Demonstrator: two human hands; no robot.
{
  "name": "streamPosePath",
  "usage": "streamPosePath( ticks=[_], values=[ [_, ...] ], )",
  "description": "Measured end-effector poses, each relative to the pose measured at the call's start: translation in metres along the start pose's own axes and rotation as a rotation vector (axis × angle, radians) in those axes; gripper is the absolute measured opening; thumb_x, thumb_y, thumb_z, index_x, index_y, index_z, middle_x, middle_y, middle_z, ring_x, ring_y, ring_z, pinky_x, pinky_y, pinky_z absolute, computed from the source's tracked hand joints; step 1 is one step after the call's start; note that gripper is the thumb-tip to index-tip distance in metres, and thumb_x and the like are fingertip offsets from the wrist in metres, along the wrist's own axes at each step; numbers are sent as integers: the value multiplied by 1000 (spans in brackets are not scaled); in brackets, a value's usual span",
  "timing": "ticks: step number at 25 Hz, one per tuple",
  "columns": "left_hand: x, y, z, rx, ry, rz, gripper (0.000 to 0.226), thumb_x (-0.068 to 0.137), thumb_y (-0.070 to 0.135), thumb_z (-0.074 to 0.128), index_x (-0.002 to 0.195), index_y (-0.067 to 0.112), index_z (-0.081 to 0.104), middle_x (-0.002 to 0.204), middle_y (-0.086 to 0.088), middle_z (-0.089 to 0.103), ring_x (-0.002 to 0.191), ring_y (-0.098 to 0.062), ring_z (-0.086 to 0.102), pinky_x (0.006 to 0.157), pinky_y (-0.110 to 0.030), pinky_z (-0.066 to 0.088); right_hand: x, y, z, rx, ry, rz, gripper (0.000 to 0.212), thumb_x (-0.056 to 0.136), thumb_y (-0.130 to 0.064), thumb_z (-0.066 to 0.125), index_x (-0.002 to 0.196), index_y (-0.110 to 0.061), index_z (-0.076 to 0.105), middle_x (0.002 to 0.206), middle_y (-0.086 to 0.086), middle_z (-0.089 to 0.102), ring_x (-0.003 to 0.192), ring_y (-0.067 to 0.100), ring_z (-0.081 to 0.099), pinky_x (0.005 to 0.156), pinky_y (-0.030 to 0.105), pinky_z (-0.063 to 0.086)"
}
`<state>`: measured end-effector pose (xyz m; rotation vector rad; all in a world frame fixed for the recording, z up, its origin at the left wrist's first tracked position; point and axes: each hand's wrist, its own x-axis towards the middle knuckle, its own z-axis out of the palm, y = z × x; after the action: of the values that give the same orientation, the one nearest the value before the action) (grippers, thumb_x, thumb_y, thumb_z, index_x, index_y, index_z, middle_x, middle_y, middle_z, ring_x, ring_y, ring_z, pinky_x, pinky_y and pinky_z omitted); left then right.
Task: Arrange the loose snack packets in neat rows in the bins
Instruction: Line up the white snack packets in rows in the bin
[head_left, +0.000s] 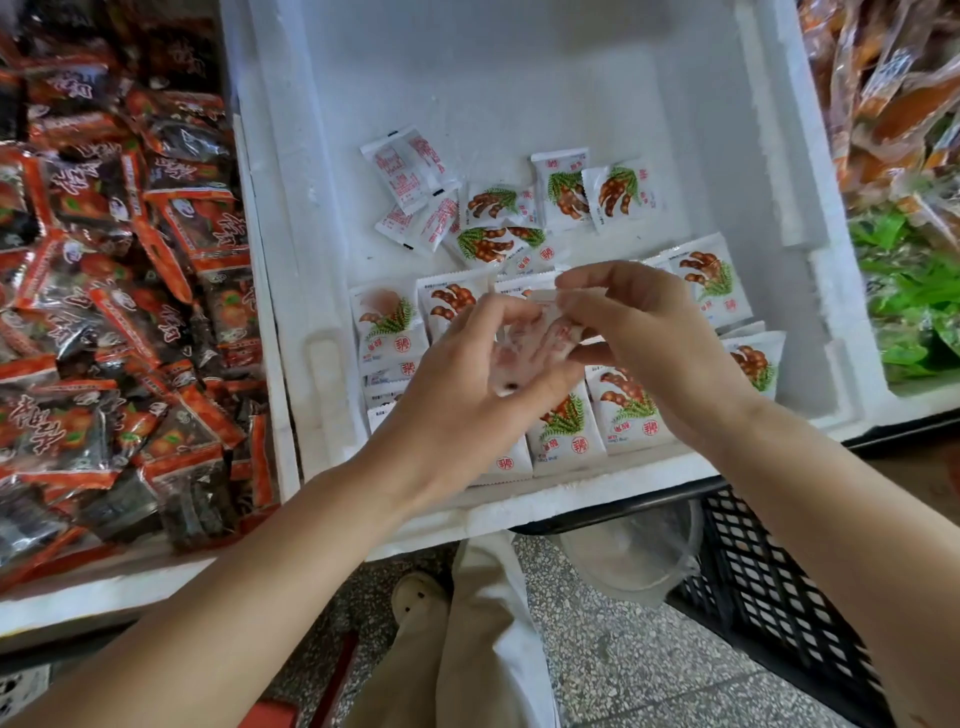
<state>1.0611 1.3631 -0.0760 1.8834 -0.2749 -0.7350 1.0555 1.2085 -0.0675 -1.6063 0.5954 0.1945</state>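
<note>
Hovering above the rows (623, 415) at the near edge of the bin (291, 260), a blurred snack packet (540, 332) is pinched by left hand (462, 400) and right hand (644, 338). Judged light, soft, slippery film; best held by sealed edges.

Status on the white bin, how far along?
Done: near rows of packets lined up in the white foam bin. In hand: left hand and right hand hold one blurred packet. Left: loose packets behind them, plus the jumbled red packets alongside.
</note>
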Motion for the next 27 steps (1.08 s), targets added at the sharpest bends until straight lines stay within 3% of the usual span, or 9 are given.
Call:
streamPosePath(
  ticks=[3,7,10,14,18,21,22,25,27],
  values=[
    [2,3,3,28,40,53,30,89,32,66,118,32,56,109,18,65,95,0,64,81,-26,53,-3,0,-5,103,-31,43,16,93,-16,56,92,-2,64,80,9,70,73,18,69,64,22,56],
    [6,0,5,-56,183,10,12,92,25,62,102,21,68,92,-6,73,86,-25,68,75,-37,53,-5,2,-15,116,-90,120,36,94,-42,44,88,-13,64,80,0,69,69,13,67,64,25,57],
    [9,-4,4,-173,219,-67,34,86,34,70,102,4,67,100,-20,70,93,-34,67,84,-47,56,-3,9,-21,-86,-117,108,33,93,-39,50,88,-10,66,82,-1,68,70,8,63,63,19,54],
    [14,-4,2,-288,270,-73,11,87,21,69,96,16,70,92,-3,76,86,-15,73,79,-38,61,-1,20,-25,-318,-300,169,21,86,-35,62,83,-14,66,83,-6,69,82,9,65,72,17,53],
    [18,-2,5,-60,204,0,13,86,22,70,98,23,71,94,8,74,85,-9,71,77,-38,59,-1,22,-24,-512,-235,-202,30,80,-29,69,106,-22,54,103,-12,63,95,3,61,75,16,53],
    [21,-2,1,6,150,39,13,86,24,70,90,37,67,90,17,72,85,-5,69,80,-34,57,1,27,-26,-424,-246,-300,48,79,-37,68,107,-1,57,101,18,65,91,30,64,82,43,54],
    [21,-3,0,9,126,46,14,86,25,70,90,38,67,89,16,73,85,-5,70,81,-34,58,1,28,-27,-375,-268,-287,53,76,-43,67,110,-3,58,101,21,64,90,33,64,81,48,53],
    [20,-11,-2,127,31,79,15,84,26,70,99,27,71,91,15,72,82,4,67,79,-21,54,2,29,-28,-304,-285,-266,35,75,-41,62,104,-22,59,93,6,69,80,17,69,71,32,58],
    [18,-19,0,252,8,111,23,84,25,70,106,20,69,95,18,66,85,7,60,78,-10,47,3,29,-28,-433,-203,-292,18,83,-35,62,93,-20,62,80,-6,68,67,7,65,56,19,52]
  ],
)
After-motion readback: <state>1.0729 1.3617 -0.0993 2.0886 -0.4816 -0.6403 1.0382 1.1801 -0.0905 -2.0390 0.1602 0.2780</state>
